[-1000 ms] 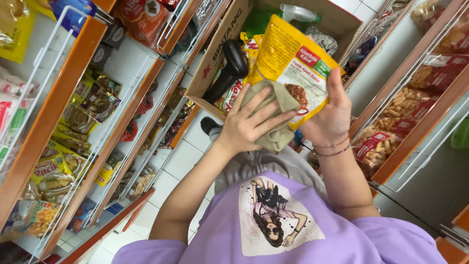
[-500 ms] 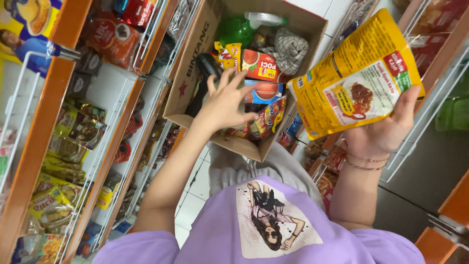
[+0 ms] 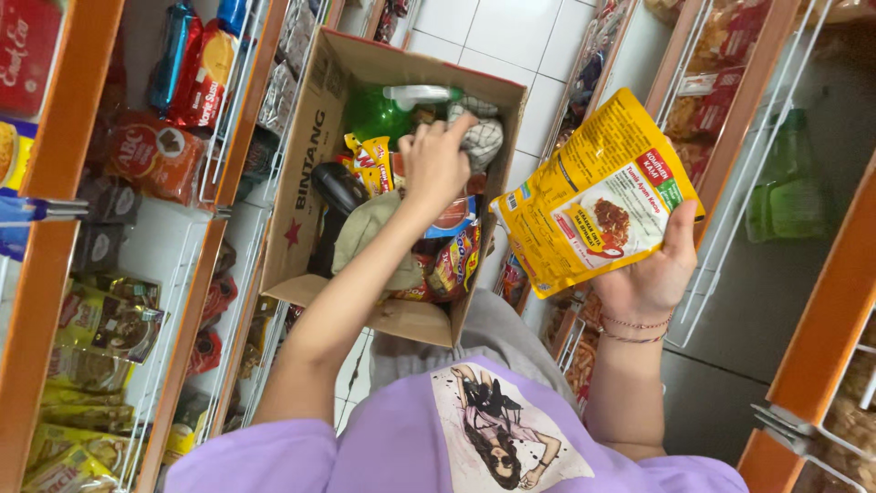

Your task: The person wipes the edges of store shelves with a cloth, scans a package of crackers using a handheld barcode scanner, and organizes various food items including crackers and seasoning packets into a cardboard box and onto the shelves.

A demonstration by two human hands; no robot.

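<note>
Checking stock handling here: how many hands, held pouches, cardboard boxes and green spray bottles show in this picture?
Hands: 2, the left hand and right hand
Yellow pouch: 1
Cardboard box: 1
Green spray bottle: 1
Total: 5

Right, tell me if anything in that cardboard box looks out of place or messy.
The cardboard box holds a loose jumble, not neat stock: snack packets beside a green spray bottle, a crumpled checked cloth and a beige cloth. The left hand reaches in; the right hand holds a yellow pouch. Nothing looks spilled or torn.
</note>
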